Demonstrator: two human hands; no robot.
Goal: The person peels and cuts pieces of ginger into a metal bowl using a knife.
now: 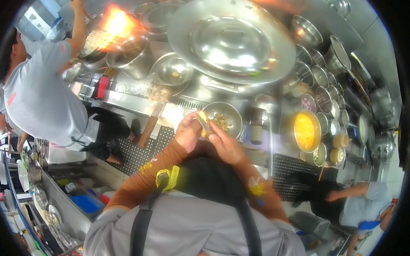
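A pale yellow piece of food (202, 115) is held up in my left hand (188, 132), its fingers wrapped round it. My right hand (227, 146) is closed on a small knife (205, 124), whose blade lies against the piece. Both hands are close together in front of my chest. Just beyond them sits a metal bowl (235, 114) with cut pale pieces (222, 121) in it. Below the knife a bit of yellow shows between the hands.
A big metal lid (230, 41) lies ahead. At left a co-worker (46, 95) handles a flaming wok (97, 43). Containers and a bowl of orange liquid (307, 130) stand at right. Another person (365, 203) is at lower right.
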